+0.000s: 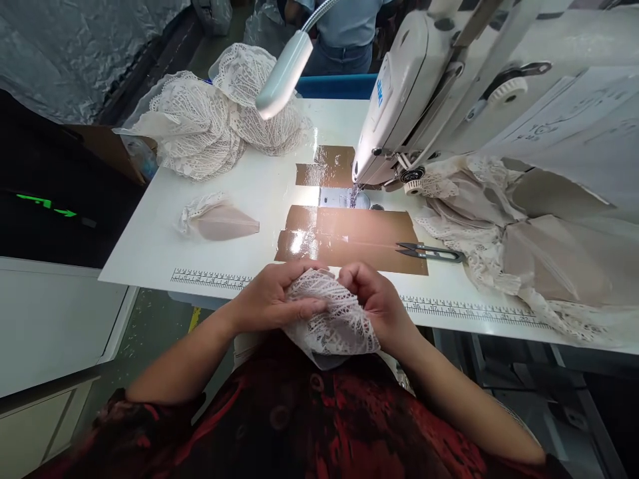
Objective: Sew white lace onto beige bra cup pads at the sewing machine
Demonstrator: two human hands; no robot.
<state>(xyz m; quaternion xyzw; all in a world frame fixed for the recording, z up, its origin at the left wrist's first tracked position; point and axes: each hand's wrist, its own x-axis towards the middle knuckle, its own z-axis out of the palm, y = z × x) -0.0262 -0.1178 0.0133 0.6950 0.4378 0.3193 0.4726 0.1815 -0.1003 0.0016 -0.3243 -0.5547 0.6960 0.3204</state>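
Close to my body, at the table's front edge, I hold a white lace piece [332, 313] with a smooth lining showing at its lower side. My left hand [279, 296] grips its left side, thumb lying across the lace. On the other side my right hand [377, 303] pinches the upper right edge with curled fingers. Black thread snips [432, 253] rest on the brown tape beyond my right hand. Farther forward stands the sewing machine [399, 100], its needle area lit. A single lace-trimmed beige piece [224, 221] lies to the left.
Stacks of white lace pieces [200, 126] sit at the back left. More lace and beige fabric [559, 259] is heaped at the right. A lamp [285, 74] hangs over the white table [150, 246]. Beyond the table is another person [344, 33].
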